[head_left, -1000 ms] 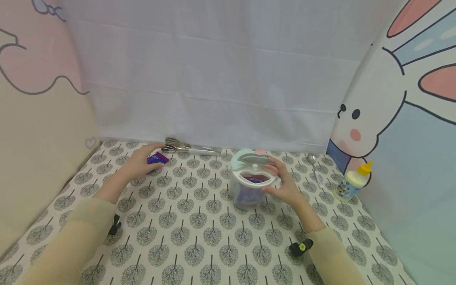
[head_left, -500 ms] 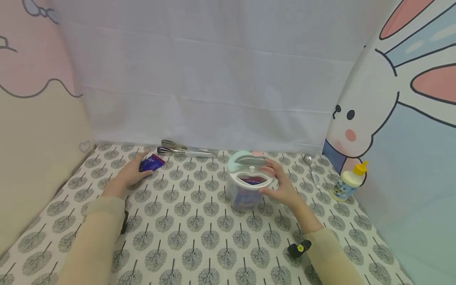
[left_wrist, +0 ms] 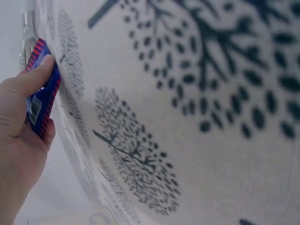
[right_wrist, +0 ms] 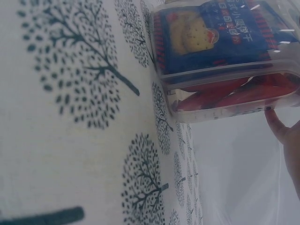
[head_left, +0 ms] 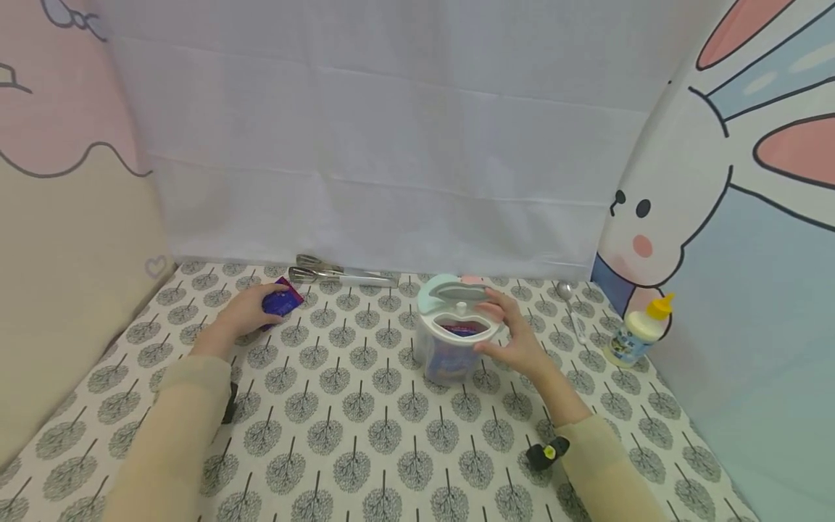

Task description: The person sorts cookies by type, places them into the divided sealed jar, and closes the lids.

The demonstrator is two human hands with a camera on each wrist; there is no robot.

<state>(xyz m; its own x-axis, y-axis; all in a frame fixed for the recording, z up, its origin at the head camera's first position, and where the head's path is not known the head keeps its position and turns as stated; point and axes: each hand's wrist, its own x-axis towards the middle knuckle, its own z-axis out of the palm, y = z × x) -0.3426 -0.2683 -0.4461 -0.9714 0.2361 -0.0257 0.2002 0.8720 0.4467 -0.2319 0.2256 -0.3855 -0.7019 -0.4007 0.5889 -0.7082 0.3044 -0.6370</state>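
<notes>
At the back left of the table, my left hand (head_left: 244, 313) pinches a blue biscuit packet (head_left: 282, 297) with red striped ends. In the left wrist view, the thumb lies across the face of the packet (left_wrist: 44, 96) and the fingers are behind it. Right of centre stands a clear storage container (head_left: 450, 359) with a white, mint and pink lid. My right hand (head_left: 515, 341) holds its right side near the top, thumb low and fingers at the lid. The front opening shows a packet inside. Through the wall, the right wrist view shows a blue biscuit packet (right_wrist: 215, 35) and something red.
Metal tongs (head_left: 342, 277) lie along the back edge, just beyond the left hand. A spoon (head_left: 572, 308) lies at the back right. Near the right edge stands a squeeze bottle (head_left: 636, 337) with a yellow cap. Cloth curtains enclose the patterned tabletop (head_left: 385, 435).
My left hand drew back slightly from the packet, then closed its fingers on it, and the packet has tilted. The right hand stays on the container. The head view shifted a little.
</notes>
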